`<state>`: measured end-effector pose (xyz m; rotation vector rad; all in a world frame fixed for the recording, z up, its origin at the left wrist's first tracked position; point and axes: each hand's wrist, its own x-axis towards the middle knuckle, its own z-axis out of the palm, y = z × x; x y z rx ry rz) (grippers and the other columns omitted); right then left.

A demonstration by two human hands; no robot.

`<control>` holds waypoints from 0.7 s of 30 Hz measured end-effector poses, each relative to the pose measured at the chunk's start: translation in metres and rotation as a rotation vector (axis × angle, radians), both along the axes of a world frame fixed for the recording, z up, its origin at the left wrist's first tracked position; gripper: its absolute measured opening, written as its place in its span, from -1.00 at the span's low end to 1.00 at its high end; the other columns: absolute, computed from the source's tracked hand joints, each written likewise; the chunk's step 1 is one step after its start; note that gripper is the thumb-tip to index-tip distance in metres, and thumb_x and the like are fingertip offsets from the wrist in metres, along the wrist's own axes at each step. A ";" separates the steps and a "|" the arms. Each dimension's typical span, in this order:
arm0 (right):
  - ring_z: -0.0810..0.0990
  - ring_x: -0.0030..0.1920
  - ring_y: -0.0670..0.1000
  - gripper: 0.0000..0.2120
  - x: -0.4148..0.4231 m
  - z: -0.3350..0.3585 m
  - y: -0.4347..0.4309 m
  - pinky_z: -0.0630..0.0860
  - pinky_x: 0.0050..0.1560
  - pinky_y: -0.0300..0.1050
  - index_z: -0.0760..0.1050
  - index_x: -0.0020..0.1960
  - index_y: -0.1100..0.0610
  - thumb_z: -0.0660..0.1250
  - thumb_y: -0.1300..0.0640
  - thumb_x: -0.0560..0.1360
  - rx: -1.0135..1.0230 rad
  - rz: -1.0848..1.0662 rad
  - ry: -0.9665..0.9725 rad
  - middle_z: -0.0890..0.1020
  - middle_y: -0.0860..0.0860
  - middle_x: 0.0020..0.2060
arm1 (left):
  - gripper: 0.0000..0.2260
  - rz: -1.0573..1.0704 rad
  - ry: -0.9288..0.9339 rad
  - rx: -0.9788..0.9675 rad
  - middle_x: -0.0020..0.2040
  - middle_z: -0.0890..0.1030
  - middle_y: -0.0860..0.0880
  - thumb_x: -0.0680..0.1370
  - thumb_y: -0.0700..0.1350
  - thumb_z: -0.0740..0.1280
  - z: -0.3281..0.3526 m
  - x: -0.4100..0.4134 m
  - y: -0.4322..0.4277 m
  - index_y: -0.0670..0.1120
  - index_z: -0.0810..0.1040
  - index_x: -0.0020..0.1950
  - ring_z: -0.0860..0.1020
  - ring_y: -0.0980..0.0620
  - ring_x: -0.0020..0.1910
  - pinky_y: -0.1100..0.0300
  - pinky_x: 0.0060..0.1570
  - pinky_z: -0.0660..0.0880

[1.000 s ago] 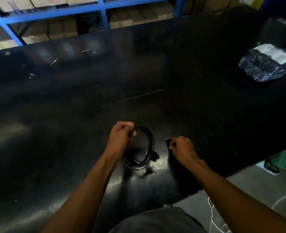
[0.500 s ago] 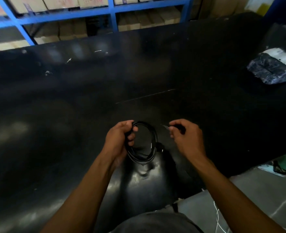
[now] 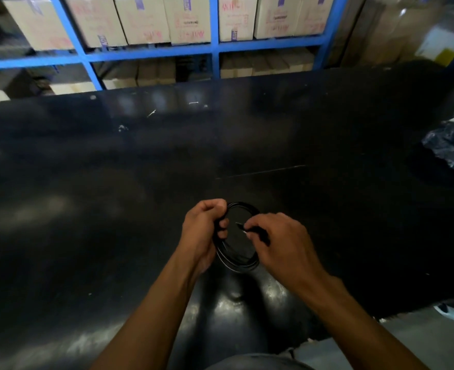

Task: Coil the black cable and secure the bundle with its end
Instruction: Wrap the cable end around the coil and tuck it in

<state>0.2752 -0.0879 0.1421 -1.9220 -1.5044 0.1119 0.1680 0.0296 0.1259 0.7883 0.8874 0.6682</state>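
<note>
The black cable (image 3: 233, 260) is wound into a round coil of several loops, held upright just above the black table (image 3: 113, 196). My left hand (image 3: 203, 231) is closed around the coil's left side. My right hand (image 3: 279, 241) pinches the cable's end plug (image 3: 244, 228), whose metal tip points left into the middle of the coil. The right part of the coil is hidden behind my right hand.
A crumpled black plastic bag (image 3: 452, 145) lies at the table's right edge. Blue shelving (image 3: 151, 53) with cardboard boxes (image 3: 140, 20) stands behind the table. Small white scraps (image 3: 151, 112) dot the far tabletop. Grey floor (image 3: 420, 340) shows at lower right.
My right hand picked the cable end up off the table and brought it left to the coil. The left hand lifted the coil slightly. The view tilted up toward the shelves.
</note>
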 end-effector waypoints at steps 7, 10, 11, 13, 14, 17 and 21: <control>0.55 -0.23 0.10 -0.89 0.011 -0.001 0.015 0.53 -0.29 0.11 0.58 -0.12 0.08 0.39 0.21 0.37 0.095 -0.003 -0.189 0.64 0.01 -0.24 | -0.90 0.035 -0.017 -0.048 -0.31 0.51 -0.05 0.54 -0.34 0.25 0.011 0.005 -0.002 -0.17 0.49 -0.06 0.39 0.12 -0.47 0.30 -0.56 0.25; 0.52 -0.25 0.09 -0.87 0.011 -0.002 0.019 0.50 -0.32 0.09 0.56 -0.16 0.10 0.42 0.26 0.33 0.144 -0.045 -0.211 0.59 0.02 -0.24 | -0.89 0.032 -0.045 -0.103 -0.30 0.52 -0.06 0.54 -0.35 0.27 0.016 0.006 -0.001 -0.16 0.48 -0.04 0.39 0.11 -0.48 0.30 -0.58 0.25; 0.51 -0.24 0.08 -0.86 0.010 -0.002 0.020 0.50 -0.32 0.08 0.55 -0.16 0.12 0.44 0.28 0.33 0.156 -0.062 -0.208 0.57 0.04 -0.22 | -0.88 0.027 -0.054 -0.122 -0.29 0.52 -0.06 0.53 -0.35 0.27 0.018 0.006 0.000 -0.15 0.47 -0.03 0.40 0.11 -0.49 0.30 -0.59 0.26; 0.51 -0.21 0.08 -0.84 0.008 -0.002 0.022 0.52 -0.31 0.06 0.55 -0.17 0.15 0.46 0.31 0.31 0.184 -0.094 -0.187 0.53 0.08 -0.18 | -0.87 0.011 -0.061 -0.147 -0.28 0.52 -0.07 0.53 -0.35 0.27 0.020 0.006 0.001 -0.15 0.45 0.00 0.40 0.11 -0.50 0.30 -0.60 0.27; 0.52 -0.20 0.09 -0.84 0.007 -0.002 0.023 0.53 -0.30 0.05 0.55 -0.17 0.16 0.47 0.31 0.31 0.198 -0.103 -0.169 0.52 0.09 -0.16 | -0.87 0.000 -0.060 -0.156 -0.28 0.52 -0.07 0.53 -0.35 0.28 0.021 0.006 0.001 -0.15 0.44 0.01 0.41 0.11 -0.50 0.30 -0.60 0.27; 0.57 -0.16 0.13 -0.85 0.009 -0.002 0.026 0.56 -0.25 0.06 0.55 -0.18 0.18 0.47 0.31 0.31 0.222 -0.109 -0.164 0.57 0.11 -0.11 | -0.90 -0.045 -0.050 -0.186 -0.29 0.50 -0.06 0.53 -0.31 0.29 0.022 0.004 0.002 -0.16 0.44 0.00 0.41 0.11 -0.49 0.31 -0.60 0.27; 0.56 -0.19 0.14 -0.89 0.014 -0.005 0.027 0.55 -0.26 0.12 0.51 -0.19 0.16 0.42 0.28 0.33 0.220 -0.087 -0.193 0.60 0.09 -0.14 | -0.96 -0.147 -0.063 -0.248 -0.39 0.46 -0.04 0.56 -0.24 0.29 0.024 0.003 0.000 -0.18 0.46 -0.01 0.39 0.12 -0.50 0.33 -0.55 0.27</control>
